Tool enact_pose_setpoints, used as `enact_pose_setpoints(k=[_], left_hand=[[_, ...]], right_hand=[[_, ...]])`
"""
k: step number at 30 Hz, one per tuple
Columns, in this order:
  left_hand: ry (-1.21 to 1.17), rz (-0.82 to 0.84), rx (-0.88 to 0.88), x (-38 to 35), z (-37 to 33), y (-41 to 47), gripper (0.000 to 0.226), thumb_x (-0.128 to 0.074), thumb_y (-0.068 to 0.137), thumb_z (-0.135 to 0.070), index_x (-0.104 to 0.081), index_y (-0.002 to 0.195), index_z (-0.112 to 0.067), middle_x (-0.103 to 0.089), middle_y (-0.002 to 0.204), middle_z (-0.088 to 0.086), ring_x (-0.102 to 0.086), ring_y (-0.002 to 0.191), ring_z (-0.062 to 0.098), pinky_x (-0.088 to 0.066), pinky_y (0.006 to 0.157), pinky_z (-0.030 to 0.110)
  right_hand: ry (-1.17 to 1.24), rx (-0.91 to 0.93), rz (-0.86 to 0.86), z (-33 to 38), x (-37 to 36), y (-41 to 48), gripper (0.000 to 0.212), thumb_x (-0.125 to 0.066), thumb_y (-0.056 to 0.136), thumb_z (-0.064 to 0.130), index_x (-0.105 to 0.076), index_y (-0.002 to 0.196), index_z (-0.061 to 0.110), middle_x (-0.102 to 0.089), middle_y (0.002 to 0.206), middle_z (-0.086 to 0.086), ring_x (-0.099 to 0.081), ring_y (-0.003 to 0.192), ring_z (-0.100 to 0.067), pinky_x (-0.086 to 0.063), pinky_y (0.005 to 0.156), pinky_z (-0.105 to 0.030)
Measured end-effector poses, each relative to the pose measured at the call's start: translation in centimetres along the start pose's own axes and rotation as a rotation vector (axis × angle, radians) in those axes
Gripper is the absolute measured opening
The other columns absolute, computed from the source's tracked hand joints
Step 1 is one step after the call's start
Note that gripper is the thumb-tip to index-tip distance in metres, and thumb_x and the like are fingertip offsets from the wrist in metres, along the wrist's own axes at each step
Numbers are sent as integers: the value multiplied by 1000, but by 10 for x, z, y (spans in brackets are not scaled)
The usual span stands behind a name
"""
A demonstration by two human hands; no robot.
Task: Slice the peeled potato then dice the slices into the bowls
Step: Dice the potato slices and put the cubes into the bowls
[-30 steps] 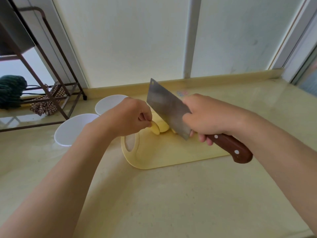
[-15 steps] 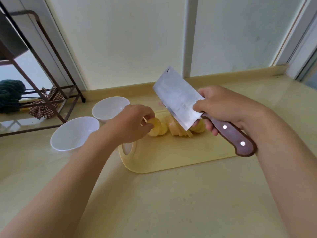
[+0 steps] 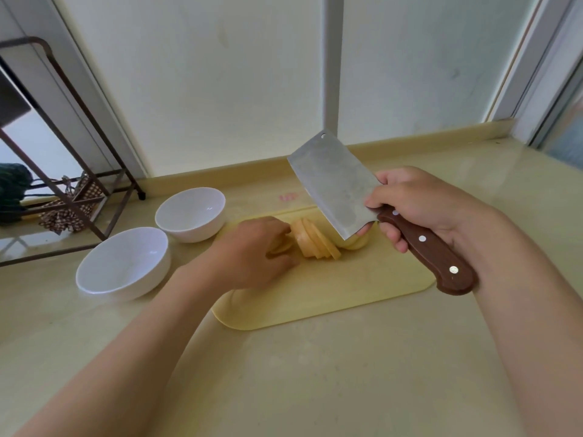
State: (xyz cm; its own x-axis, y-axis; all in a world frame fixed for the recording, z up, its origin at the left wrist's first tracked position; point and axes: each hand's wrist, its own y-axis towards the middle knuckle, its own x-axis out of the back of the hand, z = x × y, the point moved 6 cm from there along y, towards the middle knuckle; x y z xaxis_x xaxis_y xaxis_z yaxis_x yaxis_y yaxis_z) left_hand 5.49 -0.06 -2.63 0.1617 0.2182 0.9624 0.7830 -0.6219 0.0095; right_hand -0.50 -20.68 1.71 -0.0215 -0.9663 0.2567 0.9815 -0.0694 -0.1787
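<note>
Several yellow potato slices (image 3: pixel 314 239) lean against each other on the pale yellow cutting board (image 3: pixel 347 291). My left hand (image 3: pixel 252 250) lies on the board's left part with its fingers over the left end of the slices; more potato shows under its fingertips. My right hand (image 3: pixel 413 206) grips the brown wooden handle of a cleaver (image 3: pixel 334 184), whose wide blade is raised and tilted above the right end of the slices. Two white bowls stand left of the board: a near bowl (image 3: pixel 123 263) and a far bowl (image 3: pixel 191 212), both without contents.
A dark metal rack (image 3: pixel 72 171) stands at the far left with a checked cloth (image 3: pixel 67 212) at its foot and a dark green thing (image 3: pixel 12 187) behind. The wall and a low ledge run behind the board. Beige counter spreads in front and to the right.
The cleaver has lifted off the potato and tilted back to the right. My left hand has gone from pinching the potato end to lying flatter over the slices. The view has shifted.
</note>
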Motion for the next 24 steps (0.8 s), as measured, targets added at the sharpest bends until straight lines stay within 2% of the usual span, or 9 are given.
enact_pose_setpoints(k=[2, 7, 10, 12, 14, 16, 18, 20, 24], left_hand=[[-56, -42, 6, 2, 0, 0, 28, -67, 86, -38, -62, 109, -23, -62, 102, -9, -58, 93, 14, -50, 85, 36], [-149, -96, 11, 4, 4, 0, 45, -75, 82, -36, -59, 123, -26, -62, 110, -12, -57, 103, 8, -43, 87, 20], [-198, -117, 14, 8, 7, -1, 52, -80, 77, -37, -58, 124, -29, -62, 110, -15, -55, 103, 2, -37, 84, 7], [-260, -120, 22, 12, 9, -3, 49, -81, 77, -34, -58, 120, -32, -63, 106, -18, -55, 99, -6, -36, 79, -1], [-341, -131, 37, 17, 11, -4, 40, -80, 79, -30, -60, 113, -34, -66, 99, -19, -56, 99, -11, -39, 82, 1], [-437, -177, 48, 20, 14, -4, 30, -78, 81, -25, -65, 107, -32, -70, 90, -15, -63, 93, -7, -46, 83, 8], [-517, -207, 63, 20, 14, -4, 25, -77, 83, -17, -69, 104, -28, -72, 85, -11, -67, 85, -1, -49, 78, 9], [-514, -218, 76, 16, 13, -3, 22, -76, 84, -17, -70, 103, -27, -72, 86, -11, -66, 82, -1, -48, 75, 6], [-430, -241, 76, 7, 14, -1, 21, -76, 82, -24, -65, 97, -34, -66, 99, -13, -63, 90, -2, -47, 76, 6]], right_hand=[[13, 9, -13, 0, 3, 0, 13, -47, 97, 0, -58, 104, 0, -71, 83, -28, -45, 38, -18, -41, 35, -26], [46, 7, -50, -1, 12, -2, 19, -46, 97, -2, -56, 112, -5, -72, 82, -28, -44, 37, -17, -40, 35, -25], [26, 3, -81, -2, 18, -3, 20, -46, 95, -2, -57, 112, -5, -72, 80, -27, -45, 37, -18, -41, 36, -26], [-16, -3, -108, -3, 25, -4, 20, -46, 94, -1, -59, 110, -4, -72, 81, -28, -46, 38, -19, -43, 37, -27], [-100, -16, -126, -5, 33, -6, 20, -46, 94, -1, -60, 108, -3, -72, 83, -28, -49, 40, -20, -45, 39, -29], [-168, -41, -135, -9, 42, -8, 21, -45, 95, -1, -62, 106, 0, -73, 81, -26, -52, 41, -20, -47, 39, -29], [-197, -71, -145, -13, 51, -9, 23, -44, 95, -1, -63, 107, 3, -74, 82, -26, -54, 42, -22, -48, 39, -29], [-235, -95, -157, -17, 57, -9, 24, -43, 95, 0, -63, 108, 5, -74, 85, -28, -55, 44, -23, -50, 41, -30], [-317, -121, -165, -22, 59, -8, 27, -40, 96, 1, -61, 111, 8, -72, 87, -33, -57, 43, -24, -51, 42, -31]])
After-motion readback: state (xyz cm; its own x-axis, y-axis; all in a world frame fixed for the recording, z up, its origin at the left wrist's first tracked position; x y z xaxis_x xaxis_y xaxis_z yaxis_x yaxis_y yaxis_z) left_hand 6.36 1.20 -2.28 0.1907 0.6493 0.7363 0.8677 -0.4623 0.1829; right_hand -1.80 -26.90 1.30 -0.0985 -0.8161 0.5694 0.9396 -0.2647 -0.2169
